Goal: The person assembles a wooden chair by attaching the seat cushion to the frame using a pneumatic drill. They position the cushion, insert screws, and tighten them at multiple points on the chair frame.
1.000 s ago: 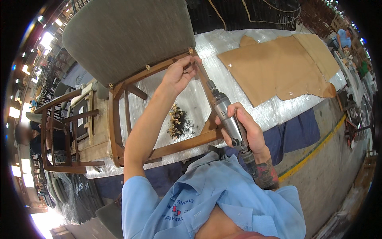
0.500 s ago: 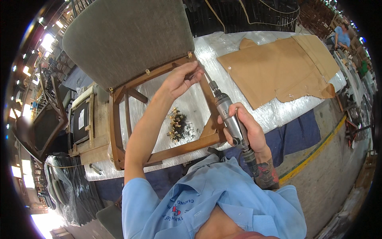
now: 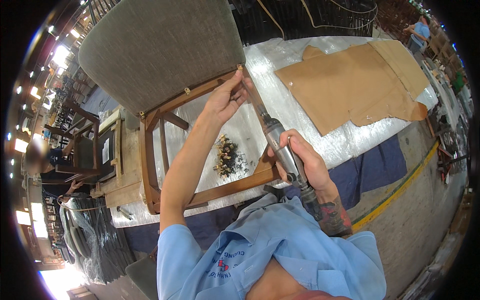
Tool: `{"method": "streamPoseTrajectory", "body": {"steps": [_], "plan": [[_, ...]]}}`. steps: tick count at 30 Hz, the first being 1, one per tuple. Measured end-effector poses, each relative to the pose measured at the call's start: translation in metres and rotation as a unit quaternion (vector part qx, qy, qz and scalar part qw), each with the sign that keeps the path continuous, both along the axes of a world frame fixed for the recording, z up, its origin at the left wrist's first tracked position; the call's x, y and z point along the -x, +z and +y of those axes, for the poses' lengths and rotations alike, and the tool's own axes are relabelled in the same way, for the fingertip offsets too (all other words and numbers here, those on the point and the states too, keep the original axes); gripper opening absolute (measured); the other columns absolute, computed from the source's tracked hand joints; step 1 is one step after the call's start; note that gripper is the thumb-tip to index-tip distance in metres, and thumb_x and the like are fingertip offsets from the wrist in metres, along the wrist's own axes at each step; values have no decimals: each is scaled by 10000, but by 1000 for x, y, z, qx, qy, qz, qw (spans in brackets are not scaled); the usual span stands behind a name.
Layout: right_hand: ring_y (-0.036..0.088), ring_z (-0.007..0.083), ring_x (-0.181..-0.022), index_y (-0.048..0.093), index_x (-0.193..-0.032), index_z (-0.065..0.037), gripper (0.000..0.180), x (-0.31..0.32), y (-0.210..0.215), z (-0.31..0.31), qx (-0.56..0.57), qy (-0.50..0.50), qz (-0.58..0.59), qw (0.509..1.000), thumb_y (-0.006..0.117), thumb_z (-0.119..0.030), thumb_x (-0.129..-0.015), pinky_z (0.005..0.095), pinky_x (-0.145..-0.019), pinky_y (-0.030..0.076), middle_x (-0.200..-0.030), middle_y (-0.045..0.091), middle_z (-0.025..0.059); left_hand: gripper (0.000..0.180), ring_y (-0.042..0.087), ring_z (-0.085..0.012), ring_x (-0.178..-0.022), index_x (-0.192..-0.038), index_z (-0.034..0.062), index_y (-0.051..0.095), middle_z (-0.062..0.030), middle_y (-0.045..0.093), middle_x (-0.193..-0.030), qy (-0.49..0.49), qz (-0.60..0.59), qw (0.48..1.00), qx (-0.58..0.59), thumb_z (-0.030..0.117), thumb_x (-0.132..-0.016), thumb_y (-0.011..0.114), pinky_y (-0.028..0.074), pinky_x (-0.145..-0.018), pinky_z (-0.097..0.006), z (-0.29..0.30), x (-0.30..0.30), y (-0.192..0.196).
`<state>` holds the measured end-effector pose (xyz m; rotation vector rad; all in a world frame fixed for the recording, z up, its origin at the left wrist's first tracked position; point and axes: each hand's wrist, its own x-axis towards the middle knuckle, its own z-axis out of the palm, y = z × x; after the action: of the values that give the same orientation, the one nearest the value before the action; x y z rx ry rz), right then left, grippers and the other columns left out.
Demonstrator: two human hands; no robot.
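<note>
My right hand (image 3: 307,160) is wrapped round a silver power screwdriver (image 3: 287,155), its long bit pointing away toward the far right corner of a wooden chair frame (image 3: 225,192). At that corner my left hand (image 3: 227,99) pinches its fingers by the bit's tip, just below a small brass bracket (image 3: 240,67); what they hold is too small to make out. A grey upholstered chair back (image 3: 160,50) adjoins the frame's far rail, where another brass bracket (image 3: 187,91) sits midway. Inside the frame lies a pile of brass brackets and dark screws (image 3: 227,157).
Plastic wrap (image 3: 265,55) covers the worktable, with a brown cardboard sheet (image 3: 345,87) on its right part. Plastic-wrapped dark parts (image 3: 87,240) stand at the lower left. One person (image 3: 60,162) is at the left by a chair; another (image 3: 419,34) stands far right.
My left hand and the bit's tip have shifted slightly away, to the corner bracket. A person with a chair has come in at the left. The far-right person now stands upright.
</note>
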<state>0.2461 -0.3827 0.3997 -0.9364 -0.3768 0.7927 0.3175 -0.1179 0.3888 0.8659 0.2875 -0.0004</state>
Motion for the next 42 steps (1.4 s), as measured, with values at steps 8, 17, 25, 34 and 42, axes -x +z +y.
{"method": "streamPoseTrajectory", "body": {"steps": [8, 17, 25, 34, 42], "plan": [[562, 98, -522, 509, -1063, -96, 258, -4, -1, 9, 2, -16, -5, 1000, 362, -308, -1056, 217, -468, 444, -953, 632, 126, 225, 614, -95, -798, -1010, 46, 650, -53, 687, -930, -24, -51, 998, 9, 267, -978, 619, 529, -702, -212, 5, -4, -2], [554, 124, -527, 475, -1075, -94, 261, -19, -1, 24, 15, -35, -35, 999, 341, -317, -1059, 221, -437, 421, -992, 602, 173, 390, 454, -66, -530, -930, 3, 618, -40, 597, -747, 32, 72, 997, 5, 367, -1010, 506, 335, -420, -180, 50, -43, -74], [558, 132, -499, 476, -1075, -107, 239, -25, -11, 15, 5, -54, -12, 998, 349, -309, -1056, 230, -400, 433, -1009, 609, 151, 401, 383, -71, -458, -779, 75, 516, -15, 486, -649, 98, 166, 981, -7, 418, -862, 706, 239, -367, -192, 30, -68, -83], [545, 135, -470, 474, -1072, -112, 242, -26, -17, 14, 13, -37, -5, 999, 346, -318, -1062, 238, -372, 411, -1001, 617, 139, 413, 373, -60, -457, -791, 111, 516, -15, 482, -653, 82, 196, 975, -61, 415, -784, 796, 239, -364, -191, 31, -71, -71], [537, 133, -461, 472, -1074, -110, 242, -28, -14, 14, 35, -44, -26, 998, 344, -315, -1062, 243, -364, 403, -978, 616, 127, 502, 382, -62, -458, -774, 97, 543, -14, 476, -631, 127, 189, 962, -152, 507, -715, 828, 248, -369, -209, 10, -56, -67]]}}
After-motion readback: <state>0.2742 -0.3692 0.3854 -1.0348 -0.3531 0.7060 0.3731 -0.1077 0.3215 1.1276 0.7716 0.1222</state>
